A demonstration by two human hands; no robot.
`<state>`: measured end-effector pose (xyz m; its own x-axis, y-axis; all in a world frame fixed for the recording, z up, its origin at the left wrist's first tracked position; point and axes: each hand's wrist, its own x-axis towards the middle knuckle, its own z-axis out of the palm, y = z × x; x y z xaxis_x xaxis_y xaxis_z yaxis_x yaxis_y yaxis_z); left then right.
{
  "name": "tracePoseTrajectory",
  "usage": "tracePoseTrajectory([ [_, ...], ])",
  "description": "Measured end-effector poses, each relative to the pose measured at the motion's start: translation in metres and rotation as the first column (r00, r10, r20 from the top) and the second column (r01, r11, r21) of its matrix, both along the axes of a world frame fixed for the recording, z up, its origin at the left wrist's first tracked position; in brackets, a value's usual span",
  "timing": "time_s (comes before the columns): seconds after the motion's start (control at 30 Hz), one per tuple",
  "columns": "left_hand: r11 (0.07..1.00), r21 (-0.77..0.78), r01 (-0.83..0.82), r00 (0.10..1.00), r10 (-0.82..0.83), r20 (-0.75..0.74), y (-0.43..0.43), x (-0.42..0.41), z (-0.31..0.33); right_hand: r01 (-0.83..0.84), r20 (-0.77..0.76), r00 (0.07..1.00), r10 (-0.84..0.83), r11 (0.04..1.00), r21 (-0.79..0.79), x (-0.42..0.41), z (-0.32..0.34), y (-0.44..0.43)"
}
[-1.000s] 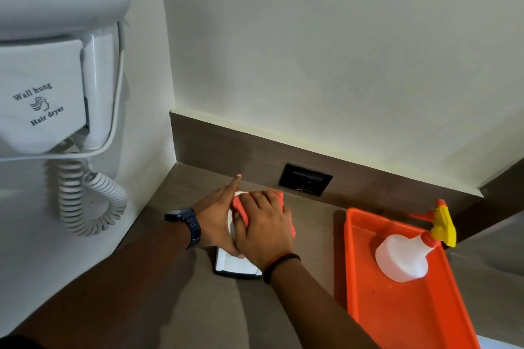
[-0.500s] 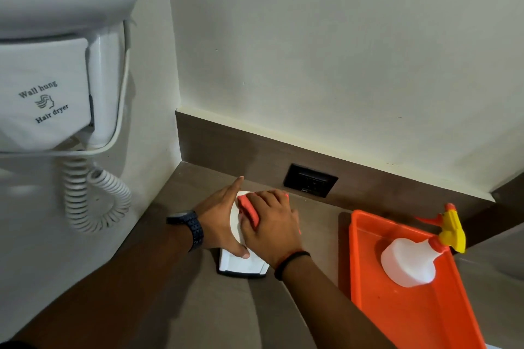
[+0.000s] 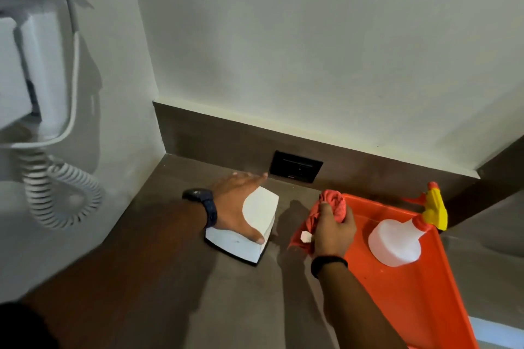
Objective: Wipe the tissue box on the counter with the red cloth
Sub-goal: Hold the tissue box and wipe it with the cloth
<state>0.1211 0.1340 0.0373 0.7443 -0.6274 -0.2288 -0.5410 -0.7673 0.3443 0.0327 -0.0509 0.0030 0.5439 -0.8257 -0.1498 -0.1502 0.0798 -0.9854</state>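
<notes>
the counter (image 3: 175, 286) was a dark brown surface set into a corner, closed off at the back by an upstand of the same brown. two things stood directly on it. a white tissue box (image 3: 252, 231) with a dark base sat near the back corner, turned at an angle to the walls. an orange tray (image 3: 419, 300) lay to the right of the box, apart from it, reaching from close to the upstand to the near edge of the view. bare counter showed between the box and the tray, and to the left and front of the box.
</notes>
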Motion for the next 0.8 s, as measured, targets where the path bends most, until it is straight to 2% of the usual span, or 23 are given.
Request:
tracePoseTrajectory([
  [0.03, 0.998, 0.062, 0.025, 0.999, -0.024, -0.025, -0.002, 0.001, 0.003, 0.001, 0.015, 1.000, -0.002, 1.000, 0.012, -0.003, -0.001, -0.003],
  [0.1, 0.995, 0.076, -0.063, 0.997, 0.059, 0.056, -0.013, -0.005, 0.010, -0.014, 0.035, 0.999, 0.012, 0.999, 0.047, -0.009, -0.001, -0.003],
  [0.17, 0.967, -0.011, -0.255, 0.952, 0.253, 0.173, -0.024, -0.014, 0.013, -0.032, 0.044, 0.999, 0.030, 0.998, 0.056, -0.012, -0.001, -0.003],
  [0.2, 0.929, -0.036, -0.368, 0.912, 0.368, 0.178, -0.025, -0.016, 0.011, -0.030, 0.045, 0.999, 0.028, 0.997, 0.064, -0.014, -0.002, -0.003],
  [0.27, 0.844, -0.020, -0.537, 0.841, 0.537, 0.065, -0.016, -0.013, 0.005, -0.034, 0.065, 0.998, 0.028, 0.995, 0.096, -0.016, -0.002, -0.003],
  [0.3, 0.825, 0.013, -0.566, 0.825, 0.566, 0.002, -0.008, -0.011, 0.004, -0.042, 0.069, 0.997, 0.035, 0.994, 0.105, -0.017, -0.005, -0.002],
  [0.33, 0.834, 0.053, -0.550, 0.834, 0.551, -0.010, 0.001, -0.009, 0.002, -0.055, 0.070, 0.996, 0.048, 0.993, 0.106, -0.018, -0.005, 0.000],
  [0.37, 0.872, 0.101, -0.478, 0.878, 0.477, 0.039, 0.008, -0.005, -0.002, -0.070, 0.066, 0.996, 0.063, 0.992, 0.109, -0.018, -0.008, 0.003],
  [0.43, 0.959, 0.196, -0.203, 0.975, 0.180, 0.131, 0.015, -0.001, -0.002, -0.120, 0.070, 0.991, 0.111, 0.984, 0.136, -0.020, -0.010, 0.010],
  [0.5, 0.968, 0.247, 0.055, 0.995, -0.072, 0.063, 0.013, -0.003, 0.001, -0.171, 0.103, 0.983, 0.154, 0.970, 0.172, -0.019, -0.010, 0.021],
  [0.53, 0.958, 0.262, 0.113, 0.992, -0.124, 0.027, 0.011, -0.004, 0.000, -0.206, 0.122, 0.975, 0.185, 0.961, 0.187, -0.016, -0.010, 0.028],
  [0.7, 0.960, 0.239, 0.144, 0.979, -0.173, 0.104, 0.005, -0.003, -0.008, -0.436, 0.120, 0.900, 0.419, 0.861, 0.260, 0.005, -0.021, 0.060],
  [0.8, 0.961, 0.228, 0.156, 0.975, -0.188, 0.123, 0.005, -0.001, -0.009, -0.420, 0.055, 0.902, 0.428, 0.840, 0.342, 0.005, -0.034, 0.076],
])
